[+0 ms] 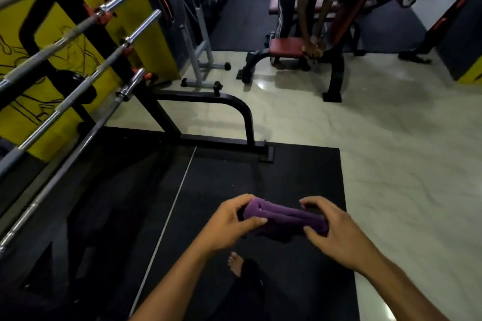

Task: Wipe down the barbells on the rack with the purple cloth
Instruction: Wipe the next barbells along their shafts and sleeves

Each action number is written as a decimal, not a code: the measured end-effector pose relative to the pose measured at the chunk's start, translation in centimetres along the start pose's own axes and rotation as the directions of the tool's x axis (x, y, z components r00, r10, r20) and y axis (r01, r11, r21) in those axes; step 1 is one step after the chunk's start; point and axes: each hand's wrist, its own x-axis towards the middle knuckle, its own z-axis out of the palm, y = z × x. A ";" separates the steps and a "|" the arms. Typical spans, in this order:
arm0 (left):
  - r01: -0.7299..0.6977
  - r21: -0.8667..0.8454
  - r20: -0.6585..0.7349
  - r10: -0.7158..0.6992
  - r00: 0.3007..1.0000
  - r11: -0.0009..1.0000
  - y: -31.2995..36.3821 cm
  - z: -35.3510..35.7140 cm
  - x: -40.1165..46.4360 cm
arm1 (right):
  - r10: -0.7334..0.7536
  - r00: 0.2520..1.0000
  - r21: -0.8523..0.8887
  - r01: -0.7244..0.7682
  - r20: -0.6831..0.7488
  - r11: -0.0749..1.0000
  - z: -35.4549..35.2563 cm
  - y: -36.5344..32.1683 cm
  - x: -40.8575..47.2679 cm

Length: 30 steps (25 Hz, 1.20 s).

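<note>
We hold the folded purple cloth (284,217) in front of us, low in the view, above the black rubber floor mat (260,177). It is bunched into a thick roll lying roughly level between our two hands. Our left hand (229,224) grips its left end, fingers curled over the top and the thumb pressed along the near side. Our right hand (336,232) grips the right end the same way, index finger hooked over the top edge and thumb pinching against the front fold. The cloth touches nothing but our hands.

Below the cloth, our bare foot (236,263) stands on the mat.

To our left, well apart from the cloth, the long steel barbells (78,91) lie one above another on the black steel rack (208,117), slanting up and away from us, their chromed sleeves pointing toward the middle of the room. Orange-red brackets (104,15) hold them to the rack's upright. Behind the rack stands a yellow wall (65,41) with black line drawings.

Farther off, on the pale marbled tile floor (391,151), another person (313,8) bends over a red-padded bench (285,47), hands down at its seat.
</note>
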 end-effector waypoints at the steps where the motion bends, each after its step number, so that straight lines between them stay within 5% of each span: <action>1: -0.058 0.066 0.003 0.058 0.998 0.996 0.2 -1.3 1.7 | -0.049 0.997 -0.007 0.050 0.058 0.999 0.7 -0.9 2.8; 4: -0.167 0.182 -0.052 0.179 0.982 0.969 1.6 -6.9 6.4 | -0.128 0.975 0.114 0.109 0.179 0.987 2.5 -5.6 11.8; 9: 0.053 0.115 -0.067 -0.046 0.997 0.992 -1.0 -20.1 10.6 | -0.156 0.980 0.360 0.103 0.121 0.927 3.6 -11.4 24.0; 14: 0.051 -0.003 -0.173 -0.051 0.984 0.999 -1.8 -27.8 15.3 | -0.089 0.978 0.469 -0.009 0.187 0.883 3.5 -14.4 33.8; 17: 0.003 0.004 -0.231 -0.003 0.973 1.000 -1.5 -31.6 19.3 | -0.066 0.944 0.629 -0.162 0.323 0.761 3.9 -15.8 40.3; 21: 0.032 -0.021 -0.489 -0.038 0.871 0.999 -2.2 -38.4 25.6 | 0.052 0.925 0.715 -0.326 0.376 0.619 3.7 -19.3 51.2; 26: 0.052 0.036 -0.652 -0.016 0.758 0.998 -1.2 -48.4 30.4 | -0.022 0.904 0.794 -0.363 0.427 0.487 3.6 -25.0 63.7; 30: 0.052 0.146 -0.753 0.076 0.653 0.988 0.5 -58.1 33.7 | -0.206 0.850 0.775 -0.308 0.484 0.552 6.1 -30.7 72.2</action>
